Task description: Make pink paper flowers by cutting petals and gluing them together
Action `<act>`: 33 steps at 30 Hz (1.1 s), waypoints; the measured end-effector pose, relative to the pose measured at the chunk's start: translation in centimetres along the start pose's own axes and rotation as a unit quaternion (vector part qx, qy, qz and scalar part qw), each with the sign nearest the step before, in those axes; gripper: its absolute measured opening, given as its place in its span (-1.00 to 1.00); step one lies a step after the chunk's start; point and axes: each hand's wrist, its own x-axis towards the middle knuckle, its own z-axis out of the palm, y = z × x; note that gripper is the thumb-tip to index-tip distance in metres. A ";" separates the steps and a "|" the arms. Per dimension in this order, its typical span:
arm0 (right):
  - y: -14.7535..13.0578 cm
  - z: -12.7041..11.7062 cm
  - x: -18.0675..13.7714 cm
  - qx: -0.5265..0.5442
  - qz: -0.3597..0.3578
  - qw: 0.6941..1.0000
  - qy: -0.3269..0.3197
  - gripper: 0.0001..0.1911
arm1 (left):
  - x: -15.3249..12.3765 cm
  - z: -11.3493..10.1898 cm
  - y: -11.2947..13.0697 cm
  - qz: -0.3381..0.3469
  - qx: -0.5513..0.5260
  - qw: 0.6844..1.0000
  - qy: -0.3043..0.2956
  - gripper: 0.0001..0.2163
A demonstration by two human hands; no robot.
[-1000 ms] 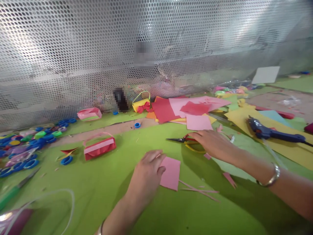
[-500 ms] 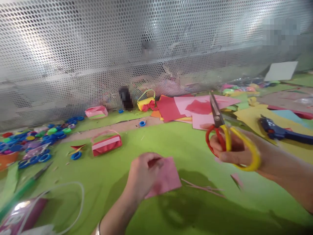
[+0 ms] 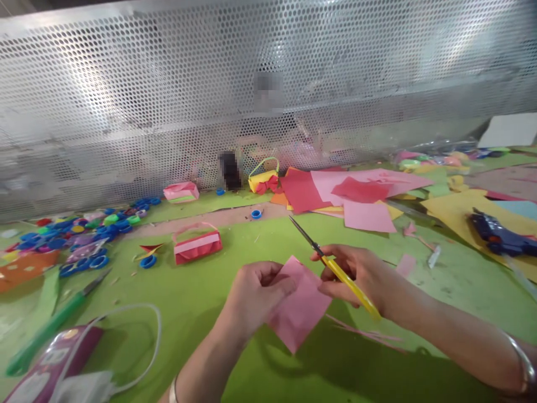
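My left hand (image 3: 260, 296) pinches a square of pink paper (image 3: 300, 310) between thumb and fingers, lifted and turned with a corner toward me. Close by on the right, my right hand (image 3: 356, 274) is closed around the yellow-handled scissors (image 3: 342, 274), whose blades lie together and point up and to the left. The thumb of that hand comes up to the paper's right corner; whether it grips the paper I cannot tell. Thin pink paper strips (image 3: 364, 333) lie on the green table under the right wrist.
A red paper handbag (image 3: 197, 246) and a yellow handbag (image 3: 264, 182) stand beyond my hands. Red and pink sheets (image 3: 306, 190) lie farther right, then a glue gun (image 3: 499, 232). Leftward are blue rings (image 3: 98, 260), a green-handled knife (image 3: 50, 330) and a purple power strip (image 3: 79, 347). Perforated metal (image 3: 168, 84) closes the back.
My right hand has come left and down to the pink paper, bringing the scissors, which have turned to point left. The paper has been raised and rotated in my left hand.
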 end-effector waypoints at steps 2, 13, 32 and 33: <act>0.5 -0.2 0.1 0.002 -0.009 1.000 -0.024 -0.61 | 0.1 -0.1 -0.1 -0.016 0.006 0.999 -0.037 -0.85; 2.3 -3.5 0.4 -0.002 -0.056 0.998 -0.031 -0.46 | 0.6 -1.6 -0.3 -0.016 -0.175 0.977 0.119 -0.72; 1.5 -4.0 0.2 -0.077 -0.015 0.984 -0.162 -0.75 | 0.8 -1.5 -1.1 -0.018 -0.106 0.989 0.102 -0.73; 1.4 -4.0 0.2 -0.075 -0.016 0.983 -0.164 -0.75 | 0.8 -1.5 -1.1 -0.019 -0.101 0.989 0.103 -0.72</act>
